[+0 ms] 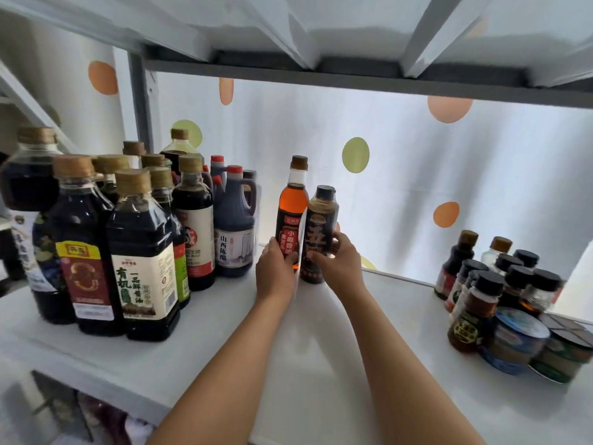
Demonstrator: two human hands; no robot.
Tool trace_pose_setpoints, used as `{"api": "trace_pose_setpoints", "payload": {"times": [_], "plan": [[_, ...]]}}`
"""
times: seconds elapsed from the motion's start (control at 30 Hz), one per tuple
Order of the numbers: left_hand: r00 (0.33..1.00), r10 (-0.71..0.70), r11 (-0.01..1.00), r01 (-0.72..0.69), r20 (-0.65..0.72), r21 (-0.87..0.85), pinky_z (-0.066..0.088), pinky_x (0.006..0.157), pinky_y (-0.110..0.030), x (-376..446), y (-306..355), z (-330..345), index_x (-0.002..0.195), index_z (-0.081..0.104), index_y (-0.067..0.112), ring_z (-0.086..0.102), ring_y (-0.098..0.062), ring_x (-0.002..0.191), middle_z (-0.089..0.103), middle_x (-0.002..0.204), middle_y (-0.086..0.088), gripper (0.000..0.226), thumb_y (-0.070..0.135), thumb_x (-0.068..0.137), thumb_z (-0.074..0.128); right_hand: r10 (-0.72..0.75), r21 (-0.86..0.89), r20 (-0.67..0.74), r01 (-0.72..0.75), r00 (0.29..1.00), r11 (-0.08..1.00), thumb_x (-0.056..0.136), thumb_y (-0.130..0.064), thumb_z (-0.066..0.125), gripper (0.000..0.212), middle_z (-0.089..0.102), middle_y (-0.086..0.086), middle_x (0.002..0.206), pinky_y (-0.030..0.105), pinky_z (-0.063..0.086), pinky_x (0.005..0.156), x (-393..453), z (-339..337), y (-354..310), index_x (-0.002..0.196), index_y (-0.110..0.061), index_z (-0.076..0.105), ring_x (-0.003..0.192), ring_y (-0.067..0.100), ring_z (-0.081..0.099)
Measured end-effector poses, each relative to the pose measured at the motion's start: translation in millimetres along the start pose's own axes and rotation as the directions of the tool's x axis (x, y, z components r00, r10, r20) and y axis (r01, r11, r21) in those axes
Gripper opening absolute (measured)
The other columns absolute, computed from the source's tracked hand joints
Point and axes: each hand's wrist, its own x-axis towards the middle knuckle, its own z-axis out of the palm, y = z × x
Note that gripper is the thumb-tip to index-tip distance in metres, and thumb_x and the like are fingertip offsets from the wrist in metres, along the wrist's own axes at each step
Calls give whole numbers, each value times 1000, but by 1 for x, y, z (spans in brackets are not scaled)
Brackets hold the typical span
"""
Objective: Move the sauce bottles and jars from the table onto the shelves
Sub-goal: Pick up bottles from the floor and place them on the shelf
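Two bottles stand side by side at the back middle of the white shelf. My left hand is wrapped around the base of the amber oil bottle with a brown cap. My right hand grips the dark bottle with a black cap, just right of it. A thin white divider sheet stands between the two bottles. Both bottles are upright and seem to rest on the shelf.
Several large dark soy sauce and vinegar bottles crowd the shelf's left part. Small black-capped bottles and lidded jars sit at the right. An upper shelf runs overhead. A spotted white curtain hangs behind.
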Motion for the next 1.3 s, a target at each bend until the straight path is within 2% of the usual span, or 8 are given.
{"api": "trace_pose_setpoints", "payload": {"times": [0.33,0.43,0.53,0.63,0.9,1.07,1.17,1.3], "plan": [[996,-48,997,53,-80,61,48,92,-44,17,-6,13,135,45,4,58,-32,111,60,124,-13,44,18,95,56,-36,-54,-11,36,999,998,83,-14,72,53,63,-6,101,4,37,65,30,23,9,132,-16,53,93,11,60],[993,-69,992,79,-101,102,50,89,-43,19,-8,13,133,48,3,59,-31,109,61,121,-13,42,22,96,55,-46,-60,2,46,999,997,84,-13,71,53,60,-5,101,11,38,68,31,26,9,133,-15,51,91,11,57],[983,-135,974,155,-123,165,47,83,-40,21,-9,12,116,59,3,62,-34,103,66,111,-14,27,21,99,49,-44,-44,17,44,999,998,84,-13,71,50,61,-4,100,18,41,75,32,30,9,130,-15,52,93,14,59],[974,-189,959,211,-127,192,46,79,-38,21,-7,11,108,62,4,63,-35,101,67,107,-16,27,23,101,44,-58,-27,27,59,998,998,83,-13,72,48,61,-5,100,20,42,77,34,33,8,127,-15,53,92,13,58],[971,-215,935,236,-107,266,49,88,-39,22,-8,14,120,58,5,62,-32,107,65,116,-14,28,8,97,43,-75,44,29,74,997,996,81,-11,75,49,64,-4,101,24,48,83,40,36,16,126,-17,55,92,10,59],[967,-240,944,253,-87,213,47,92,-38,11,-3,10,124,55,0,60,-32,111,63,119,-16,31,3,96,42,-90,33,45,89,995,995,81,-11,75,47,66,-6,101,8,41,69,43,34,18,124,-18,57,90,4,61],[975,-223,938,215,0,272,43,98,-35,-9,5,-6,127,52,2,56,-30,116,59,126,-16,33,4,98,38,-79,-20,102,81,992,996,81,-11,75,47,67,-3,103,10,43,70,38,25,10,125,-15,58,97,14,64],[944,-178,915,56,277,399,43,97,-34,-37,6,-44,119,56,7,53,-29,117,54,126,-14,29,9,99,35,-44,-18,160,47,986,999,78,-8,78,51,71,1,109,22,49,79,17,16,-2,125,-13,59,99,16,67]]}}
